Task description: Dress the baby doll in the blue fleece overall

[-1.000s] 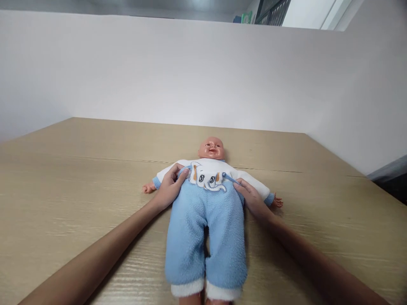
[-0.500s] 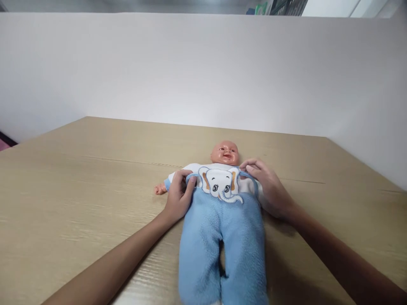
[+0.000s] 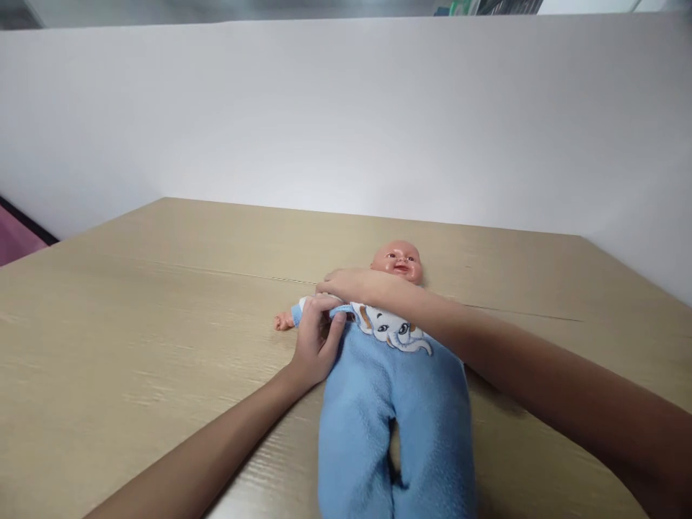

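A baby doll (image 3: 398,261) lies on its back on the wooden table (image 3: 162,303), head away from me. It wears a white top and fluffy blue overalls (image 3: 394,418) with an elephant patch (image 3: 397,333) on the bib. My left hand (image 3: 316,342) is closed on the bib's left corner and its blue strap by the doll's shoulder. My right hand (image 3: 346,283) reaches across the doll's chest to that same shoulder, fingers together and touching the top there. My right forearm hides part of the doll's chest and its other arm.
A plain white partition (image 3: 346,122) stands behind the table and along its right side. A pink surface (image 3: 16,241) shows past the table's left edge. Shelving shows over the partition's top at the upper right.
My right hand has left the doll's right shoulder strap and crossed over the chest to the left shoulder. My left hand stays on the bib's left corner. The view shifted left.
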### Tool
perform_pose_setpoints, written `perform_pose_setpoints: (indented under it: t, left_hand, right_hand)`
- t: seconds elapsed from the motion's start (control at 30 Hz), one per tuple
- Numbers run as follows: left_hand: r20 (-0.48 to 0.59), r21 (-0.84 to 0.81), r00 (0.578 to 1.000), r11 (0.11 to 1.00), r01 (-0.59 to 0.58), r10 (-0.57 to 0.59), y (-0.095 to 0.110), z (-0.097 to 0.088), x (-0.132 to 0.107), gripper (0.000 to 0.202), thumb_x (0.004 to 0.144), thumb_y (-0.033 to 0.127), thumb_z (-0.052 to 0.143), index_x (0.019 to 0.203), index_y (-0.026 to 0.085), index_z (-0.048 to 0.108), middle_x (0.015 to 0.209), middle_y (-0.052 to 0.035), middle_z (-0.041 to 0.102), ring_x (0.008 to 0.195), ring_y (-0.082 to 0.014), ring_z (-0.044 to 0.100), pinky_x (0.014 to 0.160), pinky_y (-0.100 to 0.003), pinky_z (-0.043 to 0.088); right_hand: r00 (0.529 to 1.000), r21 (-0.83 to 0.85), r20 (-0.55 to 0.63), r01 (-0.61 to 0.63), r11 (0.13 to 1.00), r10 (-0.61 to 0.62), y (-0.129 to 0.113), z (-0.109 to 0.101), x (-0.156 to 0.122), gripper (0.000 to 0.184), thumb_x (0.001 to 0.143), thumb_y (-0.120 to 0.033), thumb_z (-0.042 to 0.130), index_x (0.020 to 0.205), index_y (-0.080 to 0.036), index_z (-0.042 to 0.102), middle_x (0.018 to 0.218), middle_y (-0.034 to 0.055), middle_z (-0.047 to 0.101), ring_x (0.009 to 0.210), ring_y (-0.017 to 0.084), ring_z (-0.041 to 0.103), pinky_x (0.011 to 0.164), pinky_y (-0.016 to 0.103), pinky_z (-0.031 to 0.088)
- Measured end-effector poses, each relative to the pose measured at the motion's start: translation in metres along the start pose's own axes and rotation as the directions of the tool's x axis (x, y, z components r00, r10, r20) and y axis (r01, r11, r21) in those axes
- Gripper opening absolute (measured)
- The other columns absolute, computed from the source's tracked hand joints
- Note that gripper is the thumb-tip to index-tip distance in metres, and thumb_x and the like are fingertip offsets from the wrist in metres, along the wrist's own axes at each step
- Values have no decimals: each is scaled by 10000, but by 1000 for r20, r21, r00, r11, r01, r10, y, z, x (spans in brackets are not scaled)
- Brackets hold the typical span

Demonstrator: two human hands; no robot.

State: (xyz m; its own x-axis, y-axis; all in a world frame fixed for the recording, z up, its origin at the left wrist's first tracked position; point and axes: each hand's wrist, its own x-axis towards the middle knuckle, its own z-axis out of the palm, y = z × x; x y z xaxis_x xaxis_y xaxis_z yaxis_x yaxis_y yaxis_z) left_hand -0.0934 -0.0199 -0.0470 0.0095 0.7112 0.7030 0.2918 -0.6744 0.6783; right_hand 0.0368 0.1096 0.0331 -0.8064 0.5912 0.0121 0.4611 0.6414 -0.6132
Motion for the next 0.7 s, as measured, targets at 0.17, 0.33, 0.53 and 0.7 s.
perform_pose_setpoints:
  t: [0.17, 0.33, 0.53, 0.7]
  left_hand:
    - [16, -51, 1000, 999, 4, -3, -3, 0, -2, 90, 1110, 263, 554, 1173, 222, 603, 1034, -47, 628, 934, -184, 575, 852, -323, 466]
    - [52, -64, 998, 998, -24, 27, -1, -2, -4, 47, 1097, 228, 570, 1142, 218, 584, 973, -26, 608, 841, -158, 543, 777, -290, 458]
    - [-19, 85, 956, 953, -290, 293, -4, -7, -7, 228, 1032, 175, 639, 1250, 225, 596, 1158, -93, 588, 1118, -240, 601, 976, -413, 529]
    - [-132, -12, 947, 955, -298, 294, -7, -2, -10, 168, 1081, 271, 548, 1247, 290, 530, 1284, -98, 551, 1199, -267, 584, 1037, -496, 503]
  right_hand:
    - [999, -229, 25, 39, 973, -34, -5, 3, -3, 172, 856, -42, 729, 906, -201, 684, 918, 13, 705, 793, 196, 581, 713, 313, 342]
    - [979, -163, -176, 69, 984, -98, -5, -20, -40, 291, 911, -179, 663, 1197, -205, 617, 1149, 60, 715, 995, 232, 662, 848, 321, 461]
    - [964, 99, -249, 119, 988, -91, 12, -22, -60, 510, 751, 1, 536, 1201, -203, 662, 1111, 28, 722, 1035, 214, 679, 899, 329, 492]
    - [961, 52, -262, 102, 993, -85, 9, -11, -61, 516, 735, 49, 532, 1152, -199, 706, 1142, 40, 764, 1065, 211, 698, 927, 329, 499]
